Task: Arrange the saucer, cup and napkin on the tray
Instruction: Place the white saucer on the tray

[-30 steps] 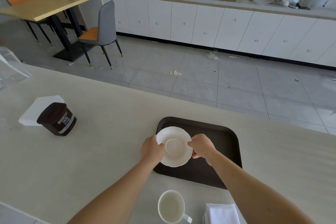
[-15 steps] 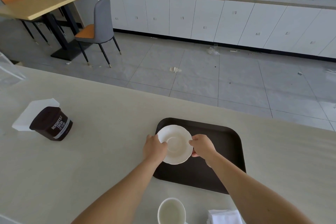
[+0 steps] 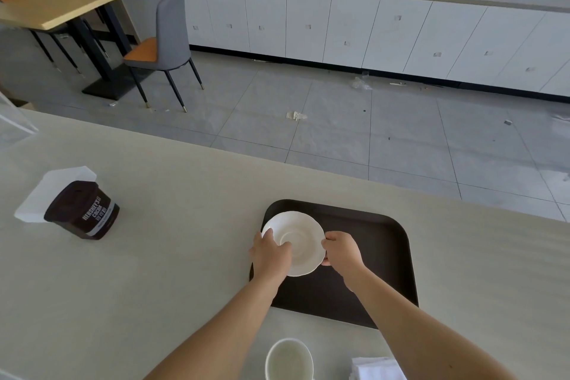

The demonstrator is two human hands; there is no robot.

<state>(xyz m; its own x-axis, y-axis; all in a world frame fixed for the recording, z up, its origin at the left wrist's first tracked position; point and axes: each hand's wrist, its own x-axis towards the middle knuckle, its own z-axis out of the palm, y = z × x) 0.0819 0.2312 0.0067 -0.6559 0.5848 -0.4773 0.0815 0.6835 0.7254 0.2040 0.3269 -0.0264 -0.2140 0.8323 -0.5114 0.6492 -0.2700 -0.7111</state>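
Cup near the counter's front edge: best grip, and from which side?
Pinch the cup by its rim or wrap its wall, coming from above. It stands upright with its mouth open and clear. Its handle is out of frame, so no handle grip can be judged.

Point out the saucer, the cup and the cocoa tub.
saucer [image 3: 300, 233]: head view, on the bare well at its middle.
cup [image 3: 289, 361]: head view, on the inside of the bowl, near the bottom edge of the picture.
cocoa tub [image 3: 92, 216]: head view, on its labelled side.
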